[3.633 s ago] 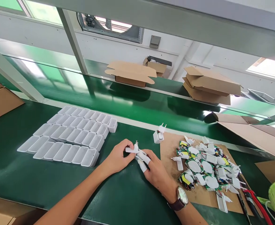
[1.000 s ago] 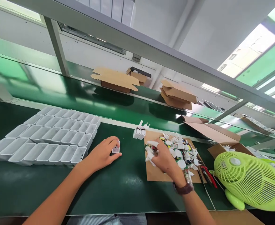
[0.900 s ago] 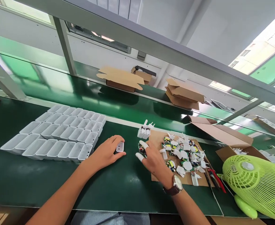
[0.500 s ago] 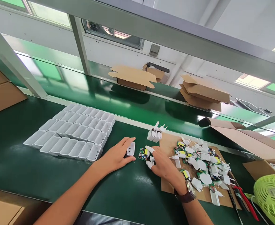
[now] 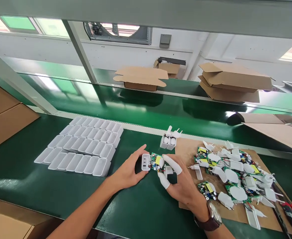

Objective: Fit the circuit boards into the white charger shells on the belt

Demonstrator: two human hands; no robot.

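Note:
My left hand [image 5: 131,169] is closed around a white charger housing [image 5: 145,162], whose slotted end faces up. In my right hand [image 5: 179,179], with white finger covers on the thumb and forefinger, I grip a green circuit board [image 5: 157,160] carrying a yellow transformer. The board's left edge meets the housing's right side; whether it reaches inside I cannot tell. By my right fingers a white plug piece [image 5: 168,170] hangs on the board's wires. Two filled housings [image 5: 168,142] with plug pieces on top stand just beyond my hands.
Rows of open white housings [image 5: 77,162] cover the table's left part. At right, a cardboard sheet [image 5: 185,149] bears several circuit boards with white plug parts [image 5: 232,176]. Red-handled pliers [image 5: 291,212] lie at its right edge. Cardboard boxes [image 5: 141,81] sit on the far ledge.
My right hand has brought the circuit board left against the housing in my left hand, whose slotted end now shows more plainly. The camera view has levelled and shifted.

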